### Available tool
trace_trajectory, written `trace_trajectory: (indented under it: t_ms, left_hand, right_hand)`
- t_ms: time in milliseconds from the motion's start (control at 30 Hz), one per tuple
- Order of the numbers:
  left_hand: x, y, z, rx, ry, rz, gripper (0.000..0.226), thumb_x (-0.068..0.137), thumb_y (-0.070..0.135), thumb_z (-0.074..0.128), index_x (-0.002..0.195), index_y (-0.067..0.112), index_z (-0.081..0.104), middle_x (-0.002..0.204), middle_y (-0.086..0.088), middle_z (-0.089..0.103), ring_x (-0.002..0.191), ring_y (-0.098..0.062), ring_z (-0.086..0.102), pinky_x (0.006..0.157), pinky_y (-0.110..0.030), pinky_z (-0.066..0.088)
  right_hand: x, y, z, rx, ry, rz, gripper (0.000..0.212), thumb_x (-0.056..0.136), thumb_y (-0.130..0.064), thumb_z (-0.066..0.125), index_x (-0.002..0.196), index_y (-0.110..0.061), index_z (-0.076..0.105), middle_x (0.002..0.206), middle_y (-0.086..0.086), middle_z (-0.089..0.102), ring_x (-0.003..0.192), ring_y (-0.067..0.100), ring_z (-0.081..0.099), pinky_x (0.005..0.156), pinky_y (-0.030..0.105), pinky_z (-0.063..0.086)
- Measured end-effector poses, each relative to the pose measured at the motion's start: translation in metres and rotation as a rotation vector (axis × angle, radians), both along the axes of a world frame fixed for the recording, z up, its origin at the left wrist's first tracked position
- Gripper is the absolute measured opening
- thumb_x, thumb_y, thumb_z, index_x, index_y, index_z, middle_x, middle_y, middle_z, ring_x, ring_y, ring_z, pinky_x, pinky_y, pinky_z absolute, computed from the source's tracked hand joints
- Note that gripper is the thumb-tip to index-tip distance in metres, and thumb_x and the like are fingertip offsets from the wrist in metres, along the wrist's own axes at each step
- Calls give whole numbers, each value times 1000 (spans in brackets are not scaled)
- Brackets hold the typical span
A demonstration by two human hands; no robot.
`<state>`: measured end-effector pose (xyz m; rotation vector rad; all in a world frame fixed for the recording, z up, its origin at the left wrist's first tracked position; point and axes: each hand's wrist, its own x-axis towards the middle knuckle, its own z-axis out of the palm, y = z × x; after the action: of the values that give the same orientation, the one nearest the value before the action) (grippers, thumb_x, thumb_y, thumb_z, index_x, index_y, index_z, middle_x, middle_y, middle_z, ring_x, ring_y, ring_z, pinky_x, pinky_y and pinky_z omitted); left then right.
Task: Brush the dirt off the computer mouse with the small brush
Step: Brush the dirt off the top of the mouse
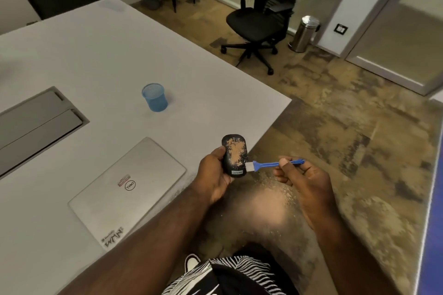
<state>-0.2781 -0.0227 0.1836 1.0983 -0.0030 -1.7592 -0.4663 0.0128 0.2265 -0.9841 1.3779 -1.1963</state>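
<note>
My left hand (214, 176) grips a black computer mouse (234, 155) upright, just past the table's front edge and above the floor. Tan dirt covers most of the mouse's top face. My right hand (302, 181) pinches the blue handle of a small brush (275, 164) between thumb and fingers. The brush lies level, and its white bristles touch the lower right side of the mouse.
A closed silver laptop (127, 189) lies on the white table (96, 55) left of my hands. A blue cup (154, 97) stands farther back. A grey cable hatch (36, 122) is at the left. Spilled dirt specks (271, 189) lie on the floor below. An office chair (259, 21) and a metal bin (305, 33) stand behind.
</note>
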Motion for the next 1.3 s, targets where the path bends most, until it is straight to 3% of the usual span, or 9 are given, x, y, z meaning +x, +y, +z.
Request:
trace_trajectory:
  t_ms: [100,200,400,667,800,967,1100,1167,1300]
  left_hand:
    - [-24,2,0,6,-36,-33,33,102,24,36,111,4,61,99,-12,72,84,-25,70,79,-44,56]
    - [-52,-1,3,5,-76,-56,33,102,24,37,111,5,62,100,-12,71,84,-24,70,69,-39,59]
    - [-124,-7,13,-9,-101,-57,31,103,23,36,109,7,62,96,-9,71,80,-22,69,70,-39,57]
    - [-189,-8,13,6,-93,-45,30,103,22,35,98,9,62,75,-4,76,63,-17,72,56,-34,58]
    - [-207,-11,13,15,-114,-58,34,103,26,36,116,5,60,97,-11,74,78,-22,72,66,-39,59]
    - [-226,-13,16,31,-98,-58,40,103,28,36,128,3,55,108,-14,71,87,-24,71,65,-38,59]
    - [-234,-15,18,49,-80,-64,40,103,27,36,131,3,52,125,-17,65,113,-33,63,75,-43,56]
    - [-238,-16,20,50,-78,-74,40,103,27,36,131,3,52,125,-18,64,114,-34,62,75,-44,56]
    - [-241,-19,20,44,-75,-77,40,103,27,36,130,3,53,124,-16,65,100,-29,67,72,-43,56]
  right_hand:
    - [-19,5,-1,-33,42,-12,9,91,-5,67,91,-11,74,74,8,76,69,18,73,68,25,61]
    - [-41,5,-4,-57,79,-14,11,91,-4,67,91,-12,74,74,6,77,69,17,75,66,22,60]
    - [-103,0,-5,-101,218,-43,9,93,-8,67,94,-12,74,72,-4,77,71,12,75,69,21,60]
    - [-162,-8,-8,-119,323,-26,20,92,-15,70,84,-33,71,73,-10,76,72,17,75,74,38,62]
    - [-186,-17,-10,-130,334,-58,18,92,-18,70,85,-35,70,74,-12,76,73,11,75,73,37,61]
    - [-208,-28,-11,-131,343,-106,19,93,-18,69,84,-34,68,71,-17,74,71,7,75,69,25,61]
    - [-223,-36,-10,-125,319,-153,10,93,-16,68,91,-25,72,71,-14,75,73,7,75,68,23,59]
    - [-229,-36,-8,-128,273,-173,6,93,-14,68,93,-17,74,72,-13,75,70,8,75,64,17,58]
    - [-236,-28,-5,-151,225,-116,14,93,-9,68,86,-20,72,71,-3,76,68,15,76,62,21,59]
